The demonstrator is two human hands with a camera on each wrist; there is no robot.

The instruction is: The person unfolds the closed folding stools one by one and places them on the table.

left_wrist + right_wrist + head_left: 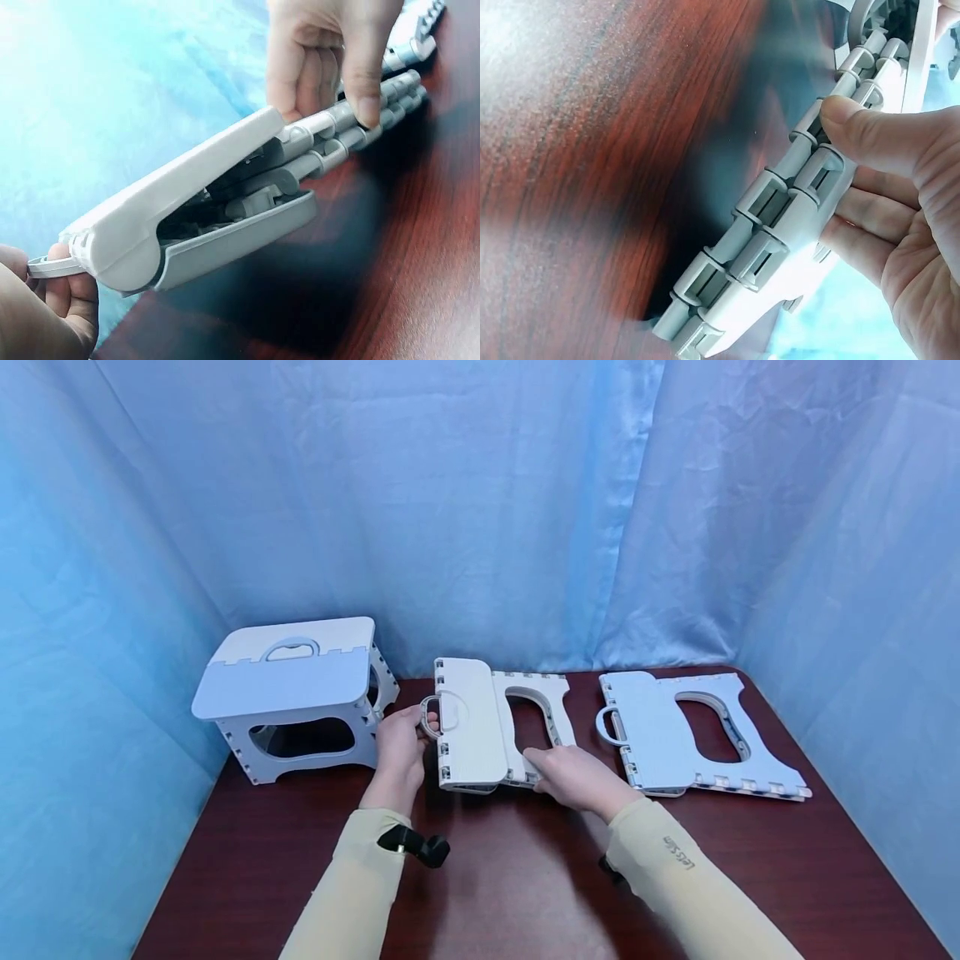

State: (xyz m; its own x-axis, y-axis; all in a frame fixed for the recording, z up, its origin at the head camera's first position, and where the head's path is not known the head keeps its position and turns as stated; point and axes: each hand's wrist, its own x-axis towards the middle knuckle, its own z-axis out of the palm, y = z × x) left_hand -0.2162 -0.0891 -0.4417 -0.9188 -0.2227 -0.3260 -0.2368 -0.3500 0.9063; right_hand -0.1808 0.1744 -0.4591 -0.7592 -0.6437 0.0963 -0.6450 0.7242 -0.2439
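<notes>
A white folding step stool [476,727], folded flat, is between my two hands. My left hand [401,745] holds the loop handle [54,267] at its left edge, fingers curled through it. On the near side, my right hand [579,778] grips the folded leg panel; the right wrist view shows the thumb [844,112] over the hinged edge [769,202] and the fingers behind. In the left wrist view the stool slants, its handle end raised off the table and its two top halves slightly apart.
At the left a bluish-white step stool [288,689] stands unfolded on its legs. Another folded stool [652,735] lies at the right, handle toward the left. All are on a dark red-brown table [487,885], with pale blue curtains [465,510] behind and at both sides.
</notes>
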